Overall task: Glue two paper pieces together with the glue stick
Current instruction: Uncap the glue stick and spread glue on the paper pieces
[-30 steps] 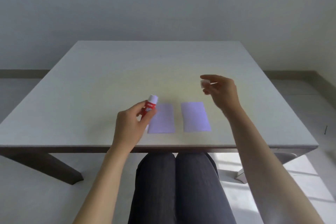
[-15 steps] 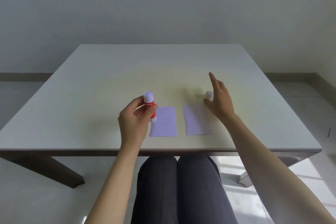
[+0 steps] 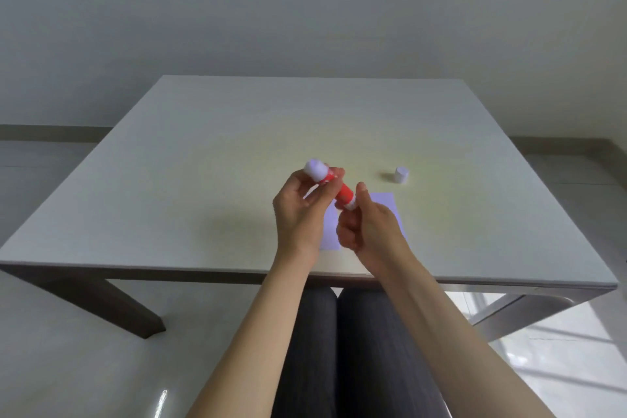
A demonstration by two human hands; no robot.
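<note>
A red glue stick [image 3: 343, 193] with its cap off is held tilted above the table, its pale glue tip [image 3: 315, 169] pointing up and left. My left hand [image 3: 300, 214] grips its upper part. My right hand [image 3: 368, 227] pinches the white base end. Two lilac paper pieces lie side by side under the hands: the left paper [image 3: 329, 231] shows between them, the right paper [image 3: 390, 205] shows beyond my right hand. Both are largely hidden. The white cap [image 3: 401, 175] stands on the table behind the right paper.
The pale table [image 3: 203, 163] has its near edge just below my wrists. My legs in dark trousers [image 3: 339, 349] are under it. A wall rises behind the table's far edge.
My right hand left the cap on the table and came back to take the base of the glue stick. The stick tilted from upright to slanted.
</note>
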